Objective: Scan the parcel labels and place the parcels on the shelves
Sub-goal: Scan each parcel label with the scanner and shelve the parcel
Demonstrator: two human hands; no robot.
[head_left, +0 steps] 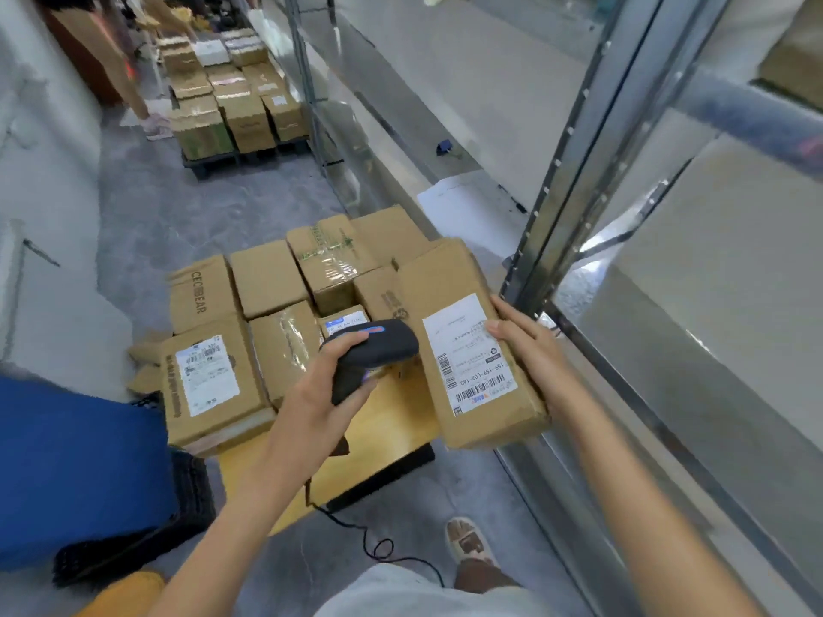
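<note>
Left hand [327, 389] grips a black handheld scanner [372, 354] — fingers curled round its handle, head aimed toward the parcel [467, 340] at its right. Scanner cable [356, 532] trails down to the floor near a shoe [470, 543]. Right hand [530, 354] holds the parcel by its right edge, thumb [501, 328] pressed on the white shipping label [470, 354], remaining fingers hidden underneath; parcel is tilted, label side up, in the air above the near right corner of a yellow cart [356, 443] and just beside the metal shelves [623, 216]. More cardboard boxes [276, 305] crowd the far part of the cart. Blue bin [75, 465] sits at left. Second pallet of boxes [227, 100] stands farther down the aisle — detail blurred.
</note>
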